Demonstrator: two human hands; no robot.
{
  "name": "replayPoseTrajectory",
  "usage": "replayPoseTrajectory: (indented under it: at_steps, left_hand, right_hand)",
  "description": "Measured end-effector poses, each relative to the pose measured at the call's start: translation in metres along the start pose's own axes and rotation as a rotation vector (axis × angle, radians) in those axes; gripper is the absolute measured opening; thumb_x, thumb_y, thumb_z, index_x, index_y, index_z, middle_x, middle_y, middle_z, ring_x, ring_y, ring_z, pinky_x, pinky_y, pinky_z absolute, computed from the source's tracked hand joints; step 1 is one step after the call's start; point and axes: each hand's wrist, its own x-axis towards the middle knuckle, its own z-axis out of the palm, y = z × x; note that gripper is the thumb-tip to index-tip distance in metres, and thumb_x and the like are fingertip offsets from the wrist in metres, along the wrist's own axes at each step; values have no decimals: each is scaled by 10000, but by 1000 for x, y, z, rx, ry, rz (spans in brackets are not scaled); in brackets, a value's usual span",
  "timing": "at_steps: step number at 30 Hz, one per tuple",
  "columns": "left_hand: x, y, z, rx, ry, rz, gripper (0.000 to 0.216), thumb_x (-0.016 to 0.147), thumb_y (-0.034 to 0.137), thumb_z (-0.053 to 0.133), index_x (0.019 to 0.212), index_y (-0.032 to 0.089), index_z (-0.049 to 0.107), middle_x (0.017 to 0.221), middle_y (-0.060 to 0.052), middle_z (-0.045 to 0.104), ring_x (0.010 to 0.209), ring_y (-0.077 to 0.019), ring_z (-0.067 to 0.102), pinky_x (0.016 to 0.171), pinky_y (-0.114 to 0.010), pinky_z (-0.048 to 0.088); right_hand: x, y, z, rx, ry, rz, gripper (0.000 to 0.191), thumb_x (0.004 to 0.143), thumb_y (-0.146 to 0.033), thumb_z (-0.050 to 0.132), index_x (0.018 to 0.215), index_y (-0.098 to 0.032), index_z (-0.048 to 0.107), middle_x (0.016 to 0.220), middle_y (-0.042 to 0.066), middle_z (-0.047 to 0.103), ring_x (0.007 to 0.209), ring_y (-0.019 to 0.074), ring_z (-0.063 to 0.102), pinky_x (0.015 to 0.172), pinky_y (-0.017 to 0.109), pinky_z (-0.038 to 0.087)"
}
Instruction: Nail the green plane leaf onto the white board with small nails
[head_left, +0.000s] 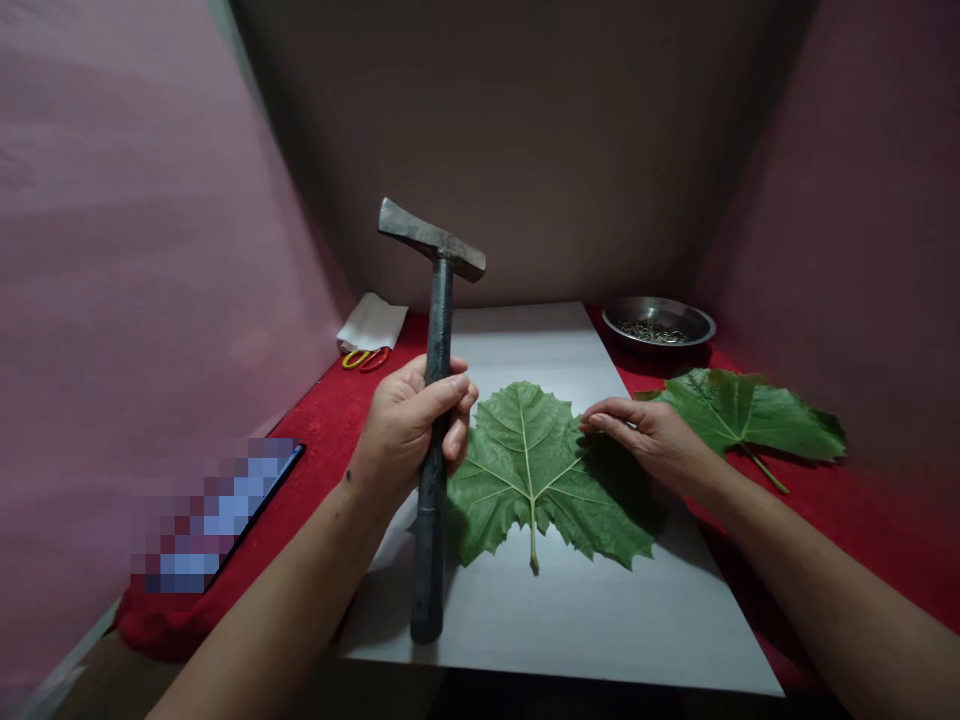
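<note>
My left hand (412, 420) is wrapped around the dark handle of a hammer (435, 300). The hammer stands upright with its metal head at the top. A large green leaf (517, 450) with pale veins lies on a white board (570, 620), its stem toward me. My right hand (637, 432) is closed in a pinch at the leaf's upper right edge. What lies between those fingertips, if anything, is too small to make out. Its wrist and shadow cover part of the leaf's right side.
A second leaf (739, 408) lies at right on the red cloth (315, 440). Behind it sits a metal bowl (660, 303) of small metal pieces. At back left are scissors (365, 358) with yellow and red handles under white paper (373, 322). A blurred phone-like device (240, 515) lies left. Walls stand close around.
</note>
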Motion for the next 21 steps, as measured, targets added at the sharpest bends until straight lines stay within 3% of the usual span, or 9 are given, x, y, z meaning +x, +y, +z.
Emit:
replayPoseTrajectory:
  at_steps: [5,13,21]
  left_hand:
    - [1,-18,1,-19,-4,-55,254,769,171,615,943,165,430,727,10,606,535,-130,625,511,-307,579]
    - [-4,-44,3,-24,-52,-229,273,756,183,637,931,162,428,750,-11,627,634,-191,682,648,-341,567]
    - [-7,-52,-2,71,-65,-310,210,806,218,610,925,163,446,731,-45,680,730,-240,697,806,-419,516]
  right_hand:
    - [1,2,3,-66,-32,-3,301,868,-450,467,853,-210,648,802,33,697,749,184,630,703,302,464]
    - [1,3,3,-148,-32,-21,274,879,-403,455,818,-221,651,796,19,697,727,166,623,669,271,453]
    - [1,3,3,-177,-28,-7,271,874,-396,461,810,-219,655,801,18,697,719,164,623,651,263,453]
